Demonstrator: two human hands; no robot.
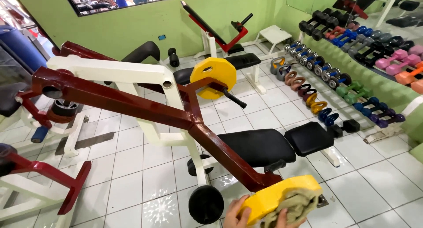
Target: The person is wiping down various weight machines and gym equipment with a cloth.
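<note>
Ahead of us a second yellow weight plate [213,77] sits loaded on the far arm of the dark red lever frame [132,105], and a black padded bench [260,146] stands on the white tiled floor [282,100] just behind that frame. Along the right we see a row of coloured kettlebells [304,88] on the floor beside a rack of dumbbells [352,90]. Farther back an inclined red and black bench [216,32] stands by the green wall [132,25].

One head-worn camera looks steeply down and forward from standing height; the hands sit at the bottom edge, very near; the view faces across the tiled floor [132,184] toward the green wall [132,25], well beyond.
</note>
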